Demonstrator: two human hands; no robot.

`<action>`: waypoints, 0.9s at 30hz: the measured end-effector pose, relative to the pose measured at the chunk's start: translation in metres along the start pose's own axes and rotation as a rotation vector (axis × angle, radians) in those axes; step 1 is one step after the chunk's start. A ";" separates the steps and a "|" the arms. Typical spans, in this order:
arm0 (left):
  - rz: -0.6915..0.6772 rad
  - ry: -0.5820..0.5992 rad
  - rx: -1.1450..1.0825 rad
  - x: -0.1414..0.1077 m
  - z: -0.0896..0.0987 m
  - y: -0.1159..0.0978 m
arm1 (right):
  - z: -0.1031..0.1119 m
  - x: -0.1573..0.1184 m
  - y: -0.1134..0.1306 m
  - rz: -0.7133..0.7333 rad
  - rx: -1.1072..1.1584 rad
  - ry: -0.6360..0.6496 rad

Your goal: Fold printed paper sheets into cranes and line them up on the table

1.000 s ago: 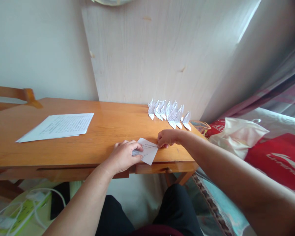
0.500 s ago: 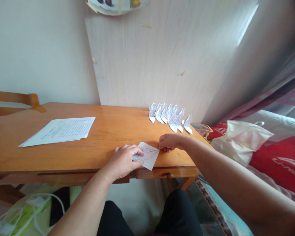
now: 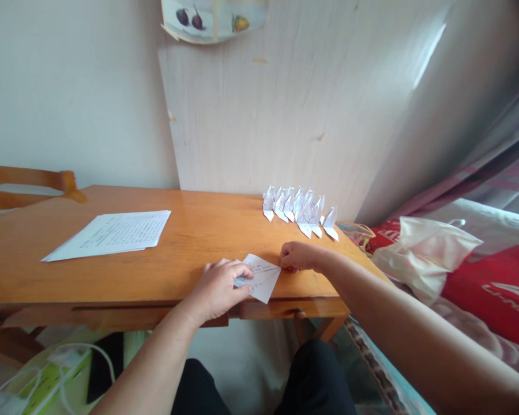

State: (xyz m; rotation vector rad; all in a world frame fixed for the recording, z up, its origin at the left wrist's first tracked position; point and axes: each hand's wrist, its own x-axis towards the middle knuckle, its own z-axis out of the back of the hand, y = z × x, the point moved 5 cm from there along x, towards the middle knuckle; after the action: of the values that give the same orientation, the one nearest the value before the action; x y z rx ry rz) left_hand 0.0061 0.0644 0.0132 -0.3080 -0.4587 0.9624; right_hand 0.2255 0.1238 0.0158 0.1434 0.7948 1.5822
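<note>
A small folded paper (image 3: 266, 280), white with lines of writing, lies at the table's front edge, one corner pointing right. My left hand (image 3: 225, 282) is closed over its left side, thumb and fingers on the paper. At the right corner, my right hand (image 3: 296, 256) is closed in a pinch with its fingertips at the tip; how much paper is between them is hidden. Behind my right hand, several folded paper pieces (image 3: 305, 216) with upright points stand in rows near the back right of the table.
A stack of written sheets (image 3: 125, 230) rests on the left of the wooden table (image 3: 199, 225). A wooden chair back (image 3: 26, 178) is at the far left. Beyond the table's right end lie a white plastic bag (image 3: 428, 248) and a red bag (image 3: 493, 282). A wall stands behind.
The head view has tilted up a little, so everything sits slightly lower in the picture. Both hands and the folded paper keep nearly the same places on the table.
</note>
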 end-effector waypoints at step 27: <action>0.092 -0.277 -0.876 -0.013 0.025 -0.022 | -0.005 -0.068 0.005 0.338 0.583 -0.520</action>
State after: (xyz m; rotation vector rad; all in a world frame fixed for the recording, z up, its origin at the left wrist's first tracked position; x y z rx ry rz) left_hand 0.0031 0.0429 0.0418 -0.9971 -1.1250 0.8499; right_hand 0.2324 0.0594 0.0388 1.1138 0.8167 1.4766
